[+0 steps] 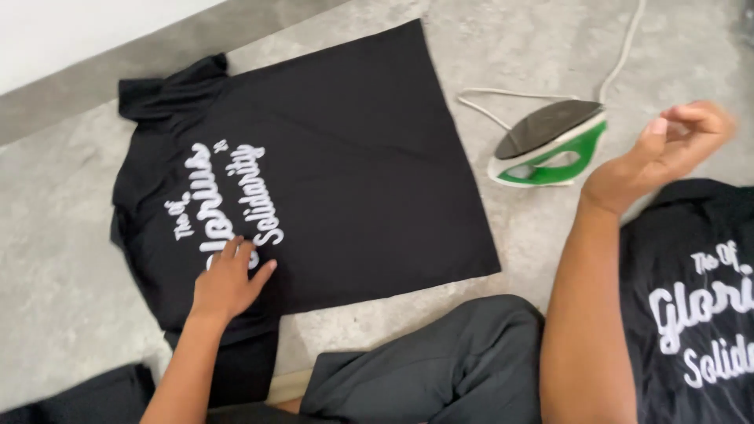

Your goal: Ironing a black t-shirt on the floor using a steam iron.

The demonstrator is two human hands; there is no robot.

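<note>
A green and white iron (550, 145) lay tipped on its side on the grey concrete floor (63, 259), its dark soleplate facing up. Its pale cord (620, 47) ran off toward the top edge, looping once beside the iron. A second black shirt with white lettering (691, 306) lay at the right edge. A white wall (78, 31) met the floor at upper left.
</note>
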